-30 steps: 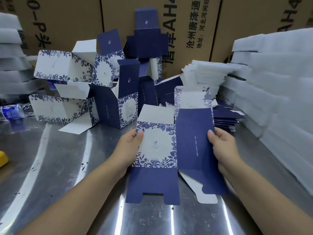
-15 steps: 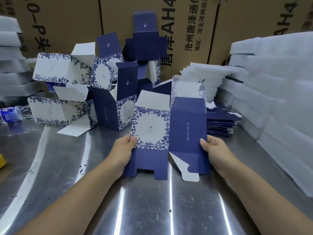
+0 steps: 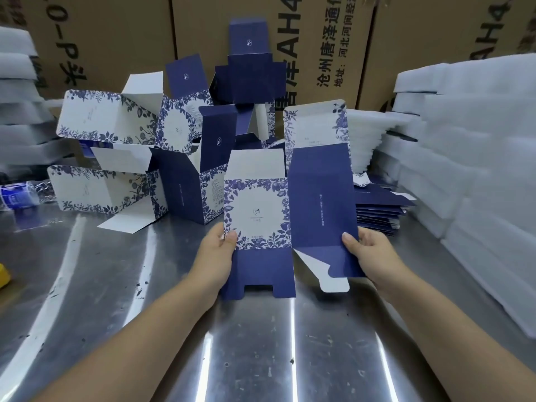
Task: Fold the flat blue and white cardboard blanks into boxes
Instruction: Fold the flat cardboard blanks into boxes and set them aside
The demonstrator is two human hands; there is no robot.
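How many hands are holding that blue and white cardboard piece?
2: the left hand grips the floral panel's left edge, the right hand the plain blue panel's right edge. None appear hidden.

We found bare metal table [image 3: 121, 300] open from six to nine o'clock. Folded boxes [image 3: 179, 181] crowded ten to twelve. White foam sheets [image 3: 470, 175] walled off one to four, with a stack of flat blanks [image 3: 380, 211] blocking two o'clock.

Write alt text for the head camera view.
Two bare hands, left hand and right hand, hold a blue and white cardboard blank upright over a steel table. Folded boxes are piled behind it, with a stack of flat blanks at right.
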